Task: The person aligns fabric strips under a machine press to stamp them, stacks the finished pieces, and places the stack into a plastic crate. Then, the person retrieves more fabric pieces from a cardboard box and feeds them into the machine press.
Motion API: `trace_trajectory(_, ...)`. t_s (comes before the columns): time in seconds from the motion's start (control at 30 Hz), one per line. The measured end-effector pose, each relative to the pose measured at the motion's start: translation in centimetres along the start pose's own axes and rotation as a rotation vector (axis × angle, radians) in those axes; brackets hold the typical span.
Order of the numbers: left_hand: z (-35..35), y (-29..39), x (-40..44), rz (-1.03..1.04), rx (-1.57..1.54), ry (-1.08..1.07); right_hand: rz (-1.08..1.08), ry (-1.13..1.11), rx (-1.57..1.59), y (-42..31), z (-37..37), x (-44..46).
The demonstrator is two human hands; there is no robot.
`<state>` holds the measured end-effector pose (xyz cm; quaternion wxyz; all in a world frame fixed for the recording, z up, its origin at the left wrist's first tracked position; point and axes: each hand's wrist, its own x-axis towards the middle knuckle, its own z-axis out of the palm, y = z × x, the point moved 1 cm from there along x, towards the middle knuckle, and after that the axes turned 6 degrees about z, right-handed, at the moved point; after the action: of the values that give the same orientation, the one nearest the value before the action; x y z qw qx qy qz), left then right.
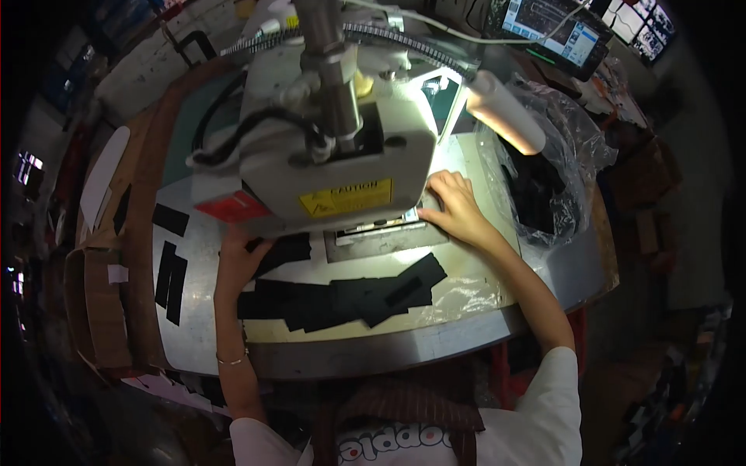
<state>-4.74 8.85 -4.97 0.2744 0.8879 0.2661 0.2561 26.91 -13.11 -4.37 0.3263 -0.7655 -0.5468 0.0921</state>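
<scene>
My left hand (241,258) is at the left of the sewing-machine-like head (342,175), its thumb spread toward a black strip (289,252) on the work surface. The machine head hides some of its fingertips. On the other side, my right hand (458,208) reaches in beside the head. Its thumb and fingers are apart, the thumb by the edge of a metal plate (373,247) with a slot in it. What lies under the head is mostly hidden. Several flat black pieces (342,301) overlap in a row in front of the plate.
More black strips (171,283) lie at the left. A clear plastic bag (548,194) with black pieces in it sits at the right, under a lit lamp (505,113). A screen (556,35) stands at the back right. An open cardboard box (105,303) adjoins the table's left edge.
</scene>
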Motion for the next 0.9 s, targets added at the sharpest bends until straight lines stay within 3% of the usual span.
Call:
trace_trajectory(0.13, -0.1, -0.1, -0.2, -0.006, 0.045, -0.072, 0.106, -0.027, -0.015, 0.2, 1.6, 1.0)
trace_trajectory(0.17, 0.0, -0.2, -0.2, -0.012, 0.031, -0.042, 0.023, 0.047, -0.045, 0.4, 2.0, 1.0)
trace_trajectory(0.27, -0.3, -0.4, 0.0, 0.003, 0.021, -0.059, 0.277, 0.056, 0.344, 0.7, 2.0, 0.9)
trace_trajectory(0.33, -0.9, 0.8, 0.3, -0.004, -0.053, -0.065, 0.303, 0.258, 0.375, 1.3, 0.0, 0.4)
trace_trajectory(0.37, -1.4, 1.4, 0.4, -0.008, -0.090, -0.067, 0.248, 0.298, 0.210, 1.3, -2.2, -0.3)
trace_trajectory(0.43, -2.2, 1.6, 0.4, -0.063, -0.289, -0.124, 0.260, 0.303, 0.546, 0.2, -5.3, -3.0)
trace_trajectory(0.53, -2.9, 2.8, 0.1, -0.157, -0.580, -0.293, 0.441, -0.037, 0.790, -2.5, -7.8, -8.2)
trace_trajectory(0.6, -2.4, 4.4, 0.2, -0.167, -0.696, -0.465, 0.546, -0.229, 0.757, -4.3, -5.4, -10.2)
trace_trajectory(0.63, -1.5, 5.4, 0.3, -0.122, -0.682, -0.523, 0.464, -0.111, 0.641, -4.9, -3.0, -10.7)
trace_trajectory(0.67, -0.4, 6.5, 0.3, -0.074, -0.667, -0.579, 0.234, 0.130, 0.368, -6.4, -1.7, -10.2)
trace_trajectory(0.73, 2.2, 8.7, 0.0, -0.176, -0.542, -0.603, 0.008, 0.203, 0.148, -7.2, -0.6, -9.3)
trace_trajectory(0.8, 4.3, 10.3, -0.3, -0.109, -0.528, -0.566, 0.383, -0.214, 0.565, -9.0, -0.5, -9.0)
trace_trajectory(0.87, 5.1, 10.8, -0.5, -0.185, -0.545, -0.618, 0.362, -0.224, 0.581, -7.6, 1.1, -8.1)
trace_trajectory(0.9, 4.8, 10.9, -0.5, -0.171, -0.486, -0.547, 0.381, -0.202, 0.554, -6.3, 1.7, -7.5)
